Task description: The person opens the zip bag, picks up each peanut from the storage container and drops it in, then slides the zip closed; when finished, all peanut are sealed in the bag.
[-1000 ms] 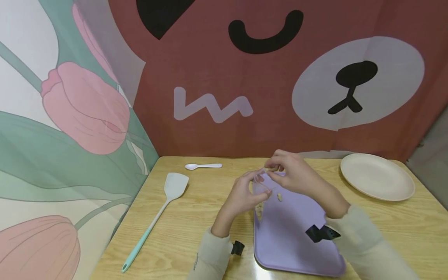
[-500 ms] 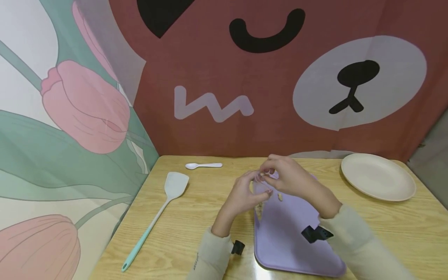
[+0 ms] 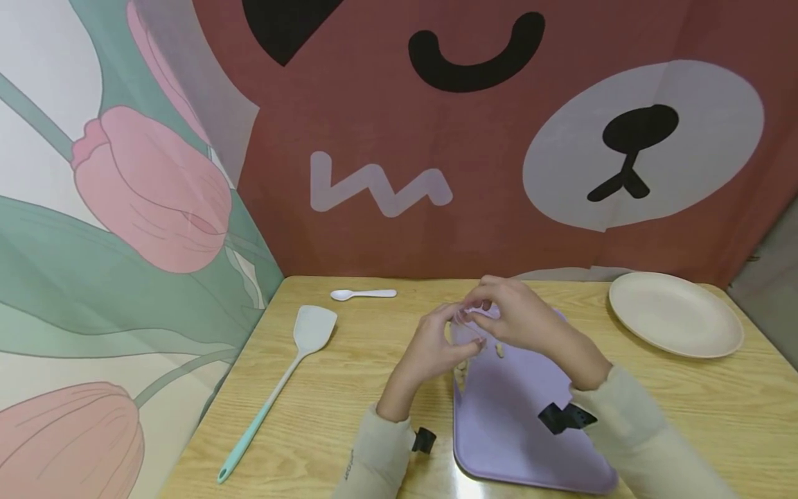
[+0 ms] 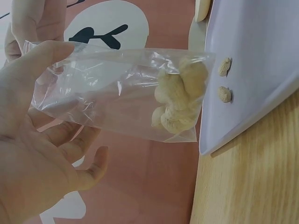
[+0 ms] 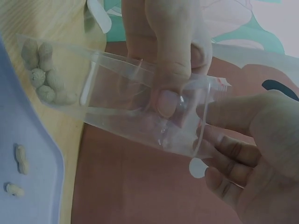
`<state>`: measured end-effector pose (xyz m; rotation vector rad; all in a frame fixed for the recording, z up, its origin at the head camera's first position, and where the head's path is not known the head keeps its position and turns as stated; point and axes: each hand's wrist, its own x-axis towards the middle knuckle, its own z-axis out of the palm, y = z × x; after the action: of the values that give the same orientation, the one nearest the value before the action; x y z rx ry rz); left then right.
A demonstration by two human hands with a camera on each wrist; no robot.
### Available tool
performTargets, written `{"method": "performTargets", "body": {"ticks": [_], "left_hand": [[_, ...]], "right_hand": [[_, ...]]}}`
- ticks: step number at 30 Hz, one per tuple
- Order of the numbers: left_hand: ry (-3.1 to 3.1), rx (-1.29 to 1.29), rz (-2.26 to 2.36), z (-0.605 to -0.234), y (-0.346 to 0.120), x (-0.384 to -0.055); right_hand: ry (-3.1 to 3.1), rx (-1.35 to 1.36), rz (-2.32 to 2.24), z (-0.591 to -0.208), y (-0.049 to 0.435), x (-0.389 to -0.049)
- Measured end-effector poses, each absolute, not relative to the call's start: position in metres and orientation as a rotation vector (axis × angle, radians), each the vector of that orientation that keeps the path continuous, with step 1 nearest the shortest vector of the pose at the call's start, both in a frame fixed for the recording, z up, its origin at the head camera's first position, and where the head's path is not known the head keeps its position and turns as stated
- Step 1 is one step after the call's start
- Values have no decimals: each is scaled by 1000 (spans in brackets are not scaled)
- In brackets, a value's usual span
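A clear plastic bag [image 4: 117,91] hangs above the purple tray [image 3: 524,430], with several unshelled peanuts [image 4: 175,100] gathered at its bottom. My left hand [image 3: 427,350] grips the bag close to its top, thumb on one side and fingers on the other. At the mouth of the bag, my right hand [image 3: 524,315] pinches the rim between thumb and fingers, as the right wrist view shows. Two loose peanuts [image 5: 21,158] lie on the tray beside the bag's bottom end.
To the left lies a turner [image 3: 314,329] with a white blade and a mint handle. A small white spoon [image 3: 364,294] is near the table's back edge. At the back right stands a beige plate [image 3: 676,315]. A printed cloth [image 3: 374,242] hangs behind the table.
My right hand has moved left and slightly down, onto the bag's mouth by the left fingers. The left hand stays in place with the bag.
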<state>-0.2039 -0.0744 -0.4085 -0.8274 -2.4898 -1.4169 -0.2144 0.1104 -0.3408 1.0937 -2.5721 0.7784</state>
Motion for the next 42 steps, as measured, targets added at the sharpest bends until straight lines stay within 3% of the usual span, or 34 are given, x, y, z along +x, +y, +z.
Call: {"method": "performTargets", "body": {"ticks": [18,42], "left_hand": [[-2516,-803,-1369,-406,-75,-201],[-2458,-792,-1381,-406,-78,-204]], "right_hand": [[-2508,993,832,-346,140,-224],[-2848,837,785,-421,154,-247]]}}
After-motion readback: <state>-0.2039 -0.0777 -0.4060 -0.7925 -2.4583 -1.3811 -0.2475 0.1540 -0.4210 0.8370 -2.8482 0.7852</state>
